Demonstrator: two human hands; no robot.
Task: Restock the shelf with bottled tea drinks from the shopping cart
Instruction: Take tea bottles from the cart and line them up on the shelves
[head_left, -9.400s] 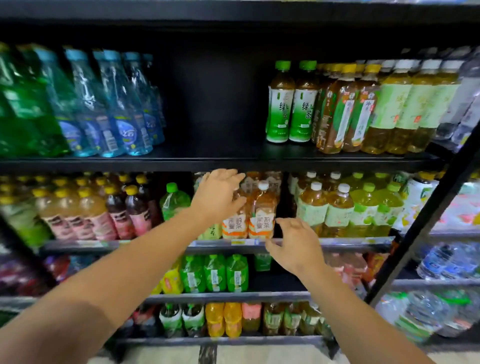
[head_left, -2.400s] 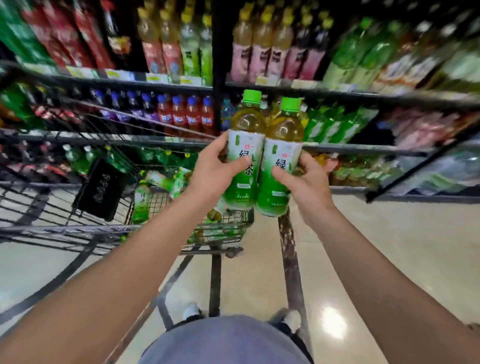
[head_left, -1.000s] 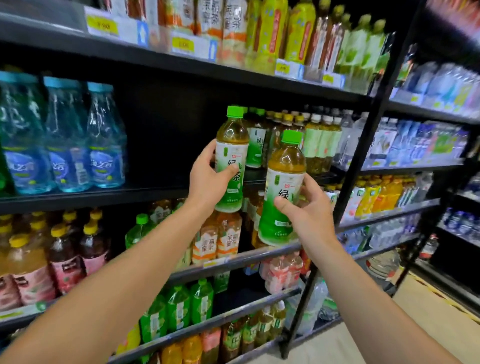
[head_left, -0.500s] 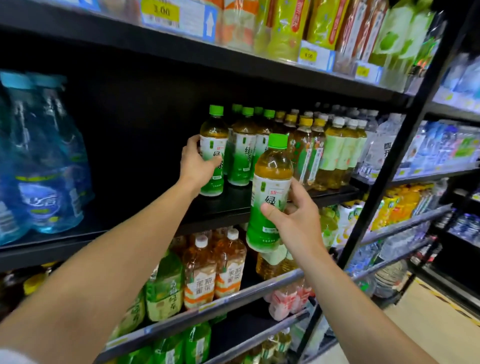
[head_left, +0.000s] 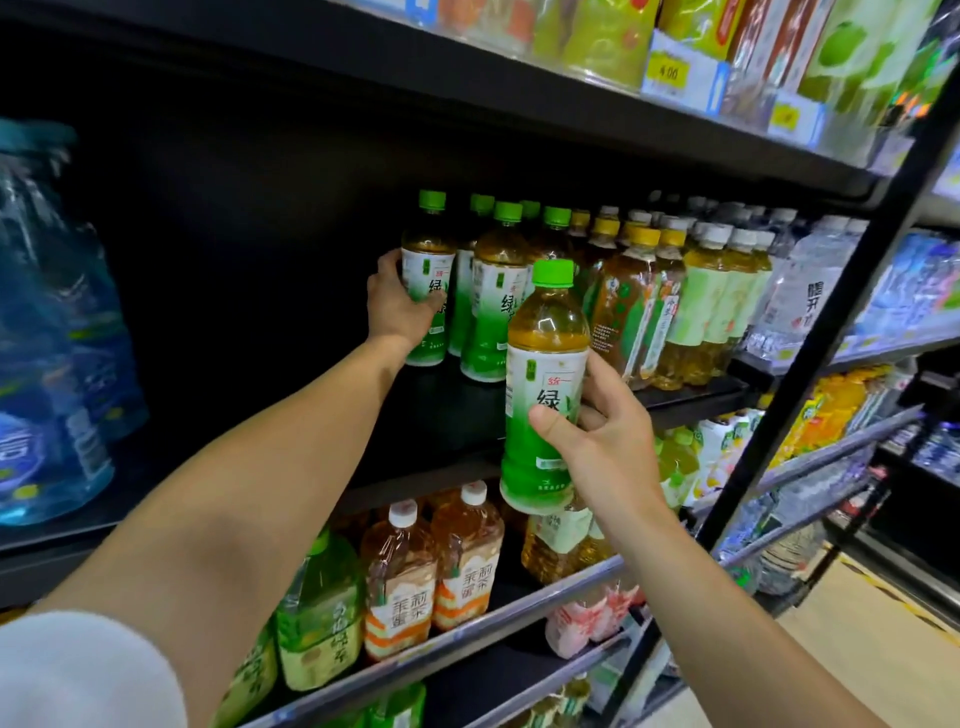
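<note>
My left hand (head_left: 397, 306) grips a tea bottle (head_left: 429, 270) standing on the shelf (head_left: 685, 397) beside its row. My right hand (head_left: 597, 441) clamps a second bottle (head_left: 545, 384) in the air; swinging it inward risks toppling the row.

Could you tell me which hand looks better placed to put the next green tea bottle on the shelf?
Left, probably. The left hand already has its bottle at the shelf, beside the green-capped row; the right hand holds its bottle out front.
</note>
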